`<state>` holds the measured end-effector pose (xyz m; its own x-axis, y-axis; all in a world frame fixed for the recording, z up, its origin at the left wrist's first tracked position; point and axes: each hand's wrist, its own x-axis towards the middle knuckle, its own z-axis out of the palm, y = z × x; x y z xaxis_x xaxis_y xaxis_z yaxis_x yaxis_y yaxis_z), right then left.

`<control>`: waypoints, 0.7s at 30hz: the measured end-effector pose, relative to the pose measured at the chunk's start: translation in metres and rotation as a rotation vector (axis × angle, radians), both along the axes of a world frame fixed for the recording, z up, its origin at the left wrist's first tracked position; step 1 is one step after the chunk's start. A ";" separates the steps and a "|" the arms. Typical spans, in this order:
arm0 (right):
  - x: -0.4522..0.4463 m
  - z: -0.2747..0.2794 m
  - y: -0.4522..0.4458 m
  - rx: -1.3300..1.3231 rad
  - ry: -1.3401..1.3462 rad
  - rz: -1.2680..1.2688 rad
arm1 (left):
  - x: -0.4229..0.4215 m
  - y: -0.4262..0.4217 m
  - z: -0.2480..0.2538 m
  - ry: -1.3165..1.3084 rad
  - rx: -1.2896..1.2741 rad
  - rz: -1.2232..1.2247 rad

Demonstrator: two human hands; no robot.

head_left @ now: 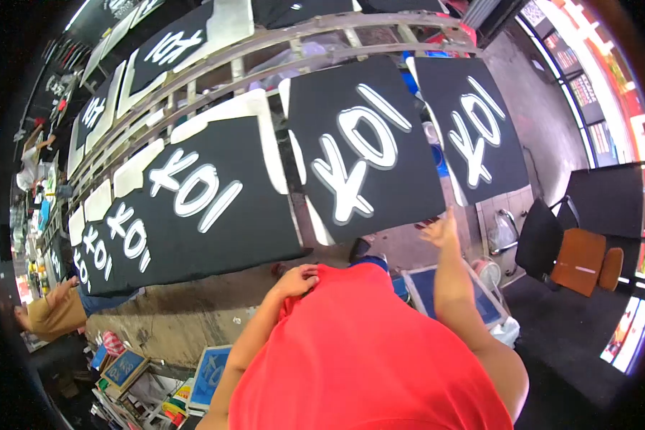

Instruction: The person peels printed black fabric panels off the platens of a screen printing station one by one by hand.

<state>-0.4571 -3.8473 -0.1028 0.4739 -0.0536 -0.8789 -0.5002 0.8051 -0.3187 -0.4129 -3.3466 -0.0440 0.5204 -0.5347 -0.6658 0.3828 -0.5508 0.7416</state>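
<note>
Black fabric pieces with white lettering lie on pale boards along a long rack. My right hand (439, 230) is just below the lower right corner of the middle black piece (408, 179), its fingers apart and nothing in them. Right of that piece lies another black piece (509, 168) with the same lettering. My left hand (296, 280) rests against the red shirt at my waist, fingers bent; whether it grips anything is hidden. It is below the large black piece (258, 215) on the left.
A metal rail (322, 51) runs behind the pieces. At the right are an orange and black chair (579, 261) and a fan (486, 272). Framed screens (209, 373) stand low at the left. Another person's sleeve (54, 315) shows at the far left.
</note>
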 end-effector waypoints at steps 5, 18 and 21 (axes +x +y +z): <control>0.042 -0.035 0.000 -0.008 -0.154 -0.545 | 0.012 -0.029 0.026 -0.051 0.168 0.034; 0.040 0.112 0.004 -0.611 -0.479 -0.309 | 0.074 -0.119 0.077 0.070 -0.171 0.028; 0.083 0.182 0.081 -1.388 -0.215 0.691 | 0.091 -0.148 0.075 0.268 -0.355 0.070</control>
<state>-0.3743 -3.7666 0.0791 0.8534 -0.4609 -0.2435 -0.4836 -0.5256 -0.6999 -0.3218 -3.4944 0.0308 0.3978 -0.7243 -0.5632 0.6140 -0.2460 0.7500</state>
